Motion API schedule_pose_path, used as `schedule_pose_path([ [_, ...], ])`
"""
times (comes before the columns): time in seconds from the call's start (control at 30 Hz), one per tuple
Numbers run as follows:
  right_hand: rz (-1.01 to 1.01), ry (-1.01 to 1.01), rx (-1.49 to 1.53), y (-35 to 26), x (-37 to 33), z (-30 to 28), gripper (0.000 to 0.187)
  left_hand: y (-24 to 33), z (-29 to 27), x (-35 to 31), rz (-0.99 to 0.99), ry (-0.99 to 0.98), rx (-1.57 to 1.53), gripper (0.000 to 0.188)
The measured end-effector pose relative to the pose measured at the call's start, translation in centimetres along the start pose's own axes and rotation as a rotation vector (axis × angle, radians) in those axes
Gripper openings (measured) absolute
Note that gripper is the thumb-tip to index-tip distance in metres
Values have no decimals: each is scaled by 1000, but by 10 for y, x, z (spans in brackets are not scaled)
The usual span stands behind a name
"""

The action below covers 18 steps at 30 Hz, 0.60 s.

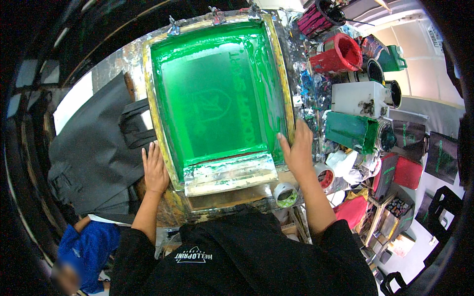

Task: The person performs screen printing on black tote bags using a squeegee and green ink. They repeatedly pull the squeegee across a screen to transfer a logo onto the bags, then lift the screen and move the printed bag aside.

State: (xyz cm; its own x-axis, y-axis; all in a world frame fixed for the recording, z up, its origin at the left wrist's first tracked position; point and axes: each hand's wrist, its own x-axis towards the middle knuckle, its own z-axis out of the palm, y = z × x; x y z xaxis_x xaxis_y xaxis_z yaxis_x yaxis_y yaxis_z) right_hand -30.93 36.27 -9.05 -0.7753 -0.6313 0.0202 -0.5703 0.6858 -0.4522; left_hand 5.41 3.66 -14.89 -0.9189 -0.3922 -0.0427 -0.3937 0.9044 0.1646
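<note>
From the head camera, a wooden-framed printing screen (217,98) flooded with green ink lies flat in the middle of the view, its far edge toward 12 o'clock, where metal clamps (215,16) grip it. A faint shield design shows through the mesh, too washed out to make out in detail. A squeegee (229,173) smeared with green and white rests across the near end of the screen, at 6 o'clock from its centre.

The left hand (155,168) lies flat and spread on the frame's left rail, at about 8 o'clock from the screen's centre, holding nothing. The right hand (297,149) presses open-palmed on the right rail at about 4 o'clock, fingers extended, also gripping nothing.

Dark fabric (94,148) spreads out at 9 o'clock, partly tucked under the frame, so its full shape is hidden. At 3 o'clock stand crowded ink tubs: a red bucket (337,53), a white container (358,98) and a green container (353,130), several cut off or overlapped. A tape roll (285,194) sits by the near right corner. At 7 o'clock a person in a blue sleeve (91,249) is mostly cropped by the dark rim.
</note>
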Motion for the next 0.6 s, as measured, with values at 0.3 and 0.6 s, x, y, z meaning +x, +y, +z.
schedule_pose_path([
  [0.3, -604, -547, -181, -92, -52, -9, 72, 6, -7, 3, 0, 26, -29, 56],
  [0.6, -632, -350, -270, -119, -15, -18, 35, 9, -9, 4, -28, 21, -58, 56],
])
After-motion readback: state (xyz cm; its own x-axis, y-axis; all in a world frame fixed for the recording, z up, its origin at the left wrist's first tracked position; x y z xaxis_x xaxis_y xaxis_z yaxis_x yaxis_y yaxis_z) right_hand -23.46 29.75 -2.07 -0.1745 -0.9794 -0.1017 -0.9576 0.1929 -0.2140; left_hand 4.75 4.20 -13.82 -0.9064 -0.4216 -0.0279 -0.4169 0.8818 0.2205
